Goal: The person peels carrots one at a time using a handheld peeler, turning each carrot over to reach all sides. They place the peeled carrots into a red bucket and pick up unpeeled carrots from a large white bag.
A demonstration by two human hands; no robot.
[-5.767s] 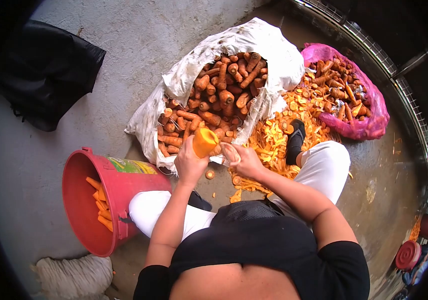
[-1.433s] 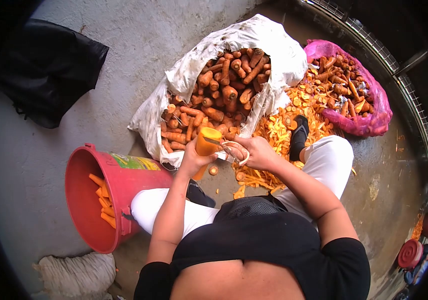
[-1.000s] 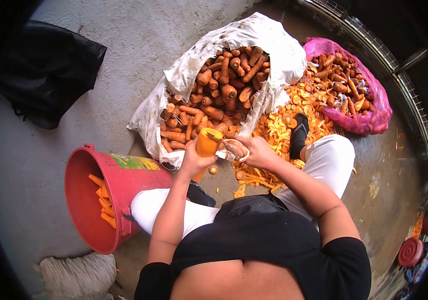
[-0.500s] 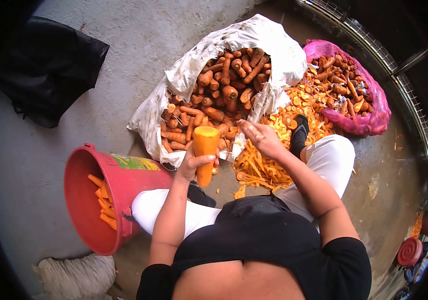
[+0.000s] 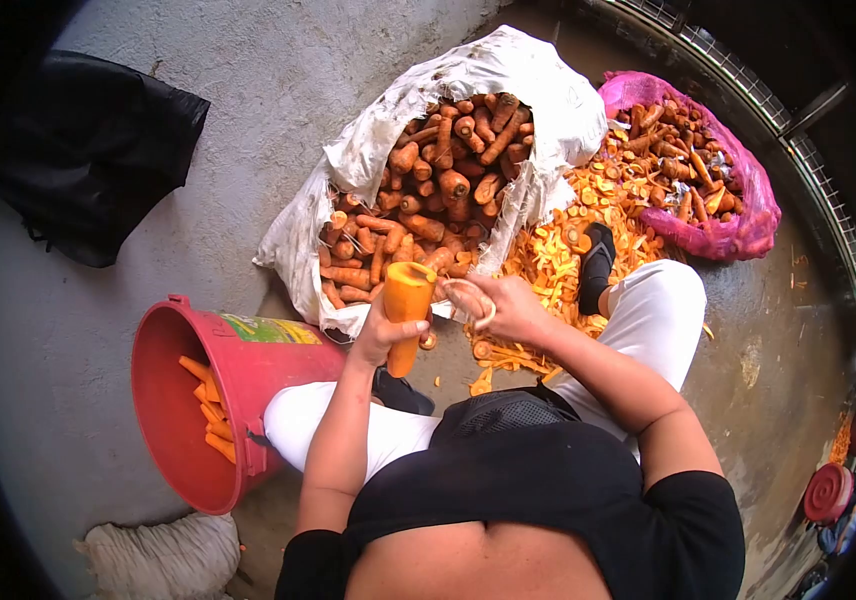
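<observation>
My left hand (image 5: 376, 335) is wrapped around a thick peeled carrot (image 5: 410, 290), held upright with its cut, flat end on top. Close to the carrot's right side, my right hand (image 5: 516, 310) is closed on what looks like a peeler (image 5: 485, 312). Only its pale looped handle shows; the blade is blurred. Beyond both hands, a white sack (image 5: 348, 155) lies open, full of unpeeled carrots (image 5: 453, 185). Orange peelings (image 5: 538, 275) are heaped on the floor to the right of the sack.
A red bucket (image 5: 178, 325) lies tipped on its side at my left, with several peeled carrots (image 5: 210, 405) inside. At the back right is a pink sack (image 5: 748, 220) of carrots. A black cloth (image 5: 108, 150) and a pale sack (image 5: 163, 555) lie on the left.
My right hand has moved left and a little down, closer to the carrot, and the pale handle has come into sight. The carrot has shifted slightly down and left in my left hand.
</observation>
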